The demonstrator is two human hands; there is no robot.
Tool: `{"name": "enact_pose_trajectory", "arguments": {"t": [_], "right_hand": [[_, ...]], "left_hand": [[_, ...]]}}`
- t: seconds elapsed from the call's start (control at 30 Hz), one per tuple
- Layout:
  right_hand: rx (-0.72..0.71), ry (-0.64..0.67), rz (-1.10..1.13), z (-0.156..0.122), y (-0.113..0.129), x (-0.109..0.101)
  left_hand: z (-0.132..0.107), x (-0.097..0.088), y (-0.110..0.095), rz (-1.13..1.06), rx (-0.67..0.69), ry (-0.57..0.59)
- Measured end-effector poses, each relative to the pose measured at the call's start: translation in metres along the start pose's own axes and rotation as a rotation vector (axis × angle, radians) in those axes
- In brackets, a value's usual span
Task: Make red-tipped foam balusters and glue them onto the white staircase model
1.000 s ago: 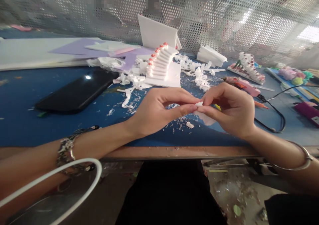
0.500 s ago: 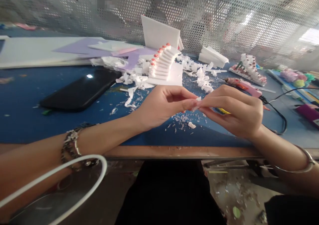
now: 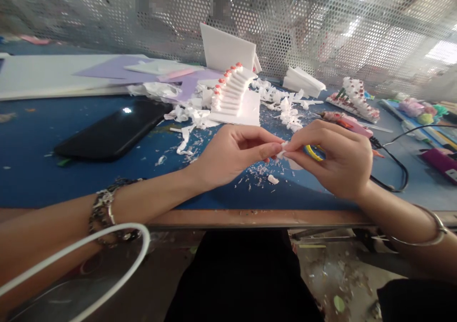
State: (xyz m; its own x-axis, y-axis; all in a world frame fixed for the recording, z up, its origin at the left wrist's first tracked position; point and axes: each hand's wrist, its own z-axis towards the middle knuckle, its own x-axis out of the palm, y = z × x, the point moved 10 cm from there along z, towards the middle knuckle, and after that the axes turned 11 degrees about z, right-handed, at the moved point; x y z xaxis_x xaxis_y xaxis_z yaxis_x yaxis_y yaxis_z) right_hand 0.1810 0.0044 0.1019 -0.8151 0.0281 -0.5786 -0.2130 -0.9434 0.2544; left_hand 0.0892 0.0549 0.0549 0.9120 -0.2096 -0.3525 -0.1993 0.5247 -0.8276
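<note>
Close together above the table, my left hand and my right hand pinch one small crumpled white piece between their fingertips. It looks like thin paper or foam; its kind is unclear, and fingers cover part of it. Below it lie fine white crumbs and a small pale chunk. Beyond the hands stands a small white model staircase with red-topped posts along one side. A yellow loop-shaped handle shows partly behind my right hand.
A black phone with its light on lies at left, near white and purple sheets. White scraps surround the staircase. At right are a pink glue gun with a black cord, and a red-dotted white model. Perforated metal stands behind.
The fingers of my right hand have shifted on the white piece, and a pale flap now shows below them. More of the yellow handle is visible. My left hand has hardly moved.
</note>
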Motion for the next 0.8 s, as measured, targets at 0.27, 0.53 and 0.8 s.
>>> {"name": "enact_pose_trajectory", "arguments": {"t": [0.27,0.53,0.8], "right_hand": [[0.169,-0.023,0.144,-0.002,-0.017,0.004],[0.263,-0.05,0.307,-0.005,-0.027,0.006],[0.348,-0.058,0.413,-0.009,-0.033,0.008]], "left_hand": [[-0.004,-0.007,-0.013,0.104,0.165,-0.071],[-0.006,-0.006,-0.017,0.111,0.189,-0.073],[-0.002,-0.003,-0.008,-0.069,0.091,-0.031]]}}
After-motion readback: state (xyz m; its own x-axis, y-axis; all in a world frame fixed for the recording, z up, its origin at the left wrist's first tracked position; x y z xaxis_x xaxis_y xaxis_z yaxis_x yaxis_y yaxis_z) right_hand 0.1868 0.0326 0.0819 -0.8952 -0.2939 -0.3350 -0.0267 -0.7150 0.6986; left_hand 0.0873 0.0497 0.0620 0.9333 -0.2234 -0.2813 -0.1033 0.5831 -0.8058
